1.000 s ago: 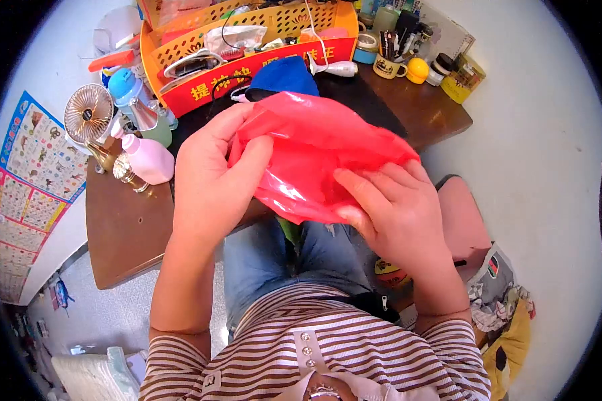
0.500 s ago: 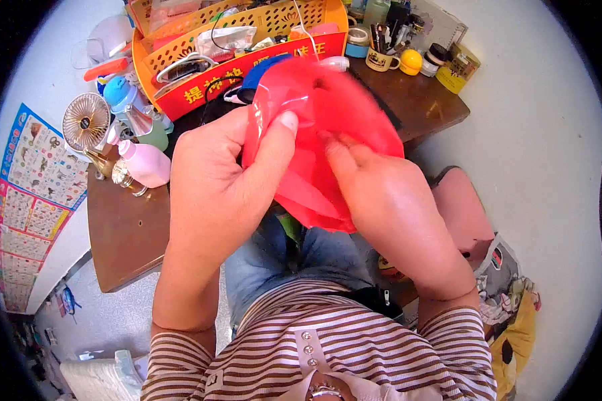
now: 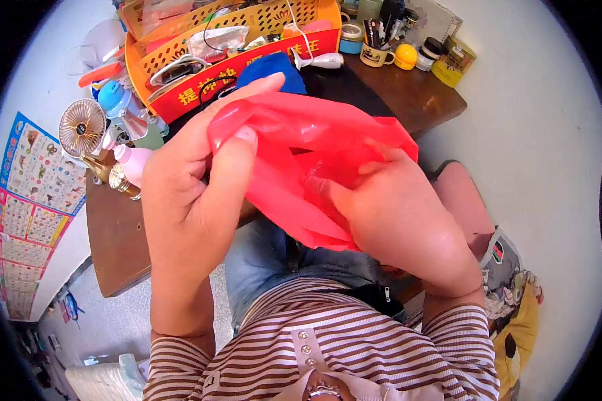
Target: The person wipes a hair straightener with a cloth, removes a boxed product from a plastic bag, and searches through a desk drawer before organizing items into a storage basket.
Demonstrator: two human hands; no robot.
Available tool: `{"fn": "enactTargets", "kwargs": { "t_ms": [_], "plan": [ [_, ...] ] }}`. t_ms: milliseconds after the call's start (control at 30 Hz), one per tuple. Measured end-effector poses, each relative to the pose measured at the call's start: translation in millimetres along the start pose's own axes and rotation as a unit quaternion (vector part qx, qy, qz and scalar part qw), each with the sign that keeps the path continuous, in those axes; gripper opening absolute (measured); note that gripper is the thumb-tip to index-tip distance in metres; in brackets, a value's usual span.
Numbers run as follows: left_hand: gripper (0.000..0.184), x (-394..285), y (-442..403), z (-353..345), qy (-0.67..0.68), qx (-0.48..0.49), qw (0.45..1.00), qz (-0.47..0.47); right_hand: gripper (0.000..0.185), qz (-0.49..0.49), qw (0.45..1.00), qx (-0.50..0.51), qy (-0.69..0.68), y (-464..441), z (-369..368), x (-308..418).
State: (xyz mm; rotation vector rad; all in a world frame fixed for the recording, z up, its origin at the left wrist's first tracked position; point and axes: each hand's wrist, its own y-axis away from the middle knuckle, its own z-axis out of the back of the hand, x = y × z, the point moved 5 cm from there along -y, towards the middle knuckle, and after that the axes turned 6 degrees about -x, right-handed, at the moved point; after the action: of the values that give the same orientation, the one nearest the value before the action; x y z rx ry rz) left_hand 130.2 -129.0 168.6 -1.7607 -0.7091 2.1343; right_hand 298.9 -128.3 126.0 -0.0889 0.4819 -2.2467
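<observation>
A thin, shiny red plastic bag (image 3: pixel 287 190) is spread between my hands above my lap, its mouth gaping toward me. My left hand (image 3: pixel 197 180) pinches the bag's left edge, thumb on the inner side and fingers behind. My right hand (image 3: pixel 401 207) reaches into the mouth from the right; its fingers are partly inside, apart and against the plastic. The right fingertips are partly hidden by the bag. Behind the bag, a blue cloth-like item (image 3: pixel 271 70) lies on the dark desk mat.
An orange-red organizer box (image 3: pixel 234 67) stands at the back of the wooden desk (image 3: pixel 117 227). On the left are a small fan (image 3: pixel 82 127) and a pink bottle (image 3: pixel 132 162). A cup (image 3: pixel 376 55), a white hair-dryer-like item (image 3: pixel 324 61) and jars are at the back right.
The bag's mouth has spread wider between my hands. My left hand has moved left and my right hand has shifted slightly right, with its fingers now inside the bag.
</observation>
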Motion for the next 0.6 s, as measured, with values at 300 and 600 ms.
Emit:
{"fn": "enactTargets", "kwargs": {
  "t_ms": [300,600],
  "plan": [
    [0.039,12.7,1.6,9.5,0.046,0.005,0.997,0.057,0.015,-0.03,0.995,-0.068,-0.072,-9.7,-5.0,-6.5],
    [0.047,174.7,-6.6,-2.5,-0.219,0.119,0.962,0.116,0.028,-0.178,0.98,0.043,-0.082,-80.3,-106.0,-55.1]
  ]
}}
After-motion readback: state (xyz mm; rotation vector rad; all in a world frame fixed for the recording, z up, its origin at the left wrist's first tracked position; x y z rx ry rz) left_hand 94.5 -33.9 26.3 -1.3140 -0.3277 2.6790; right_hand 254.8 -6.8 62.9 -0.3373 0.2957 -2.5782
